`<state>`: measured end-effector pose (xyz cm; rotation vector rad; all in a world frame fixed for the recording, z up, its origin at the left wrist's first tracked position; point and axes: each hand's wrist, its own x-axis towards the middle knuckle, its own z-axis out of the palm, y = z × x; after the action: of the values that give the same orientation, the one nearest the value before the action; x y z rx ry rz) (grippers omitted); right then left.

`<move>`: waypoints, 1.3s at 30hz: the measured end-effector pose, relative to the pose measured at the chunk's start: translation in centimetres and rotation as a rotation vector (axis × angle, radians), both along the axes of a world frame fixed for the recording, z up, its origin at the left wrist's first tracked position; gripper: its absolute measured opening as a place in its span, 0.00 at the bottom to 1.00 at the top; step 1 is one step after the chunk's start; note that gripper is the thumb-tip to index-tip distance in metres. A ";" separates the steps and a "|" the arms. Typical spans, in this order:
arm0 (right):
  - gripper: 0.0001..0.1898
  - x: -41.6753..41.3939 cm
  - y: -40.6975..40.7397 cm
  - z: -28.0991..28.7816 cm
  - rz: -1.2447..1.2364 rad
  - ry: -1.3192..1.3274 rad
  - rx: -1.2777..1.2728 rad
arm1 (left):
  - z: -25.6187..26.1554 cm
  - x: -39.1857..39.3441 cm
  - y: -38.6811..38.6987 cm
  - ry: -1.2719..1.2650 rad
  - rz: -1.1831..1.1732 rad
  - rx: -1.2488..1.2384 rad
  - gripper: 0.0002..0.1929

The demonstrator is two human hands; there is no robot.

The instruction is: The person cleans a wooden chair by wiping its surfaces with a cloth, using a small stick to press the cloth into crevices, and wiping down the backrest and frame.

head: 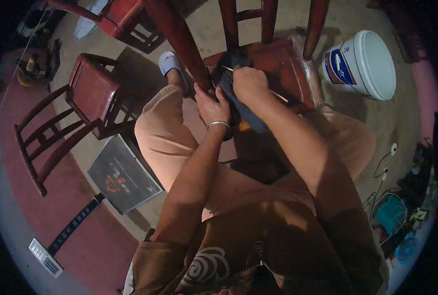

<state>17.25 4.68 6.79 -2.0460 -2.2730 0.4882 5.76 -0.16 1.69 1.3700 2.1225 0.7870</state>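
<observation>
My left hand (212,107), with a metal bangle at the wrist, lies with its fingers against the lower end of a dark red wooden leg (191,51). To the right, my right hand (250,83) is closed around a thin pale stick (280,96), whose ends show on both sides of the fist. A dark grey cloth (233,90) lies beneath my right hand, over a red wooden chair seat (278,70) between my knees. What the fingertips of my left hand press on is partly hidden.
A white plastic bucket (375,64) lies tilted at the upper right. Left stands a red wooden chair (93,88), with a flat printed board (125,175) beside it. More red wooden legs (268,22) rise at the top. Cables and a teal container (391,214) are at the lower right.
</observation>
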 end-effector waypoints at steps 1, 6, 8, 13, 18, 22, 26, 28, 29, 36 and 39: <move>0.10 -0.6 0.0 0.0 -0.011 -0.005 -0.030 | -0.4 -0.2 0.1 0.013 -0.012 0.048 0.35; 0.11 1.7 2.4 2.3 0.292 -0.142 -0.233 | -1.4 -0.2 0.2 0.048 -0.039 0.166 0.35; 0.12 2.2 1.5 2.1 0.312 -0.137 -0.275 | -1.2 -0.3 0.0 0.030 -0.031 0.106 0.35; 0.13 1.7 -1.2 1.3 0.089 -0.054 -0.304 | -0.8 -0.6 -0.1 0.029 -0.013 0.116 0.35; 0.13 -0.3 0.2 -0.6 -0.176 0.017 -0.203 | -0.4 0.2 0.2 0.015 -0.030 0.051 0.36; 0.13 -0.8 -0.4 -0.8 -0.152 0.102 -0.205 | -0.5 -0.3 0.2 0.009 0.001 0.047 0.36; 0.13 -1.1 -1.8 0.1 -0.020 0.065 -0.250 | -0.9 -0.9 -0.2 0.025 -0.007 0.027 0.35; 0.12 -1.5 -1.7 -0.4 -0.058 0.049 -0.168 | -0.5 -0.3 0.2 -0.001 -0.025 0.009 0.35; 0.12 -1.5 -1.0 -0.7 -0.067 0.048 -0.166 | -0.3 0.1 0.4 -0.006 -0.023 0.015 0.35; 0.10 -1.1 2.2 -0.2 -0.013 -0.030 -0.113 | -1.2 0.0 0.0 0.014 -0.032 0.090 0.35; 0.10 1.1 2.6 0.9 0.003 -0.139 -0.176 | -0.9 -0.5 -0.1 0.005 -0.026 0.140 0.35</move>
<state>18.32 7.33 7.65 -2.2241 -2.3894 0.5834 5.29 -0.22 0.78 1.4684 2.0827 0.9381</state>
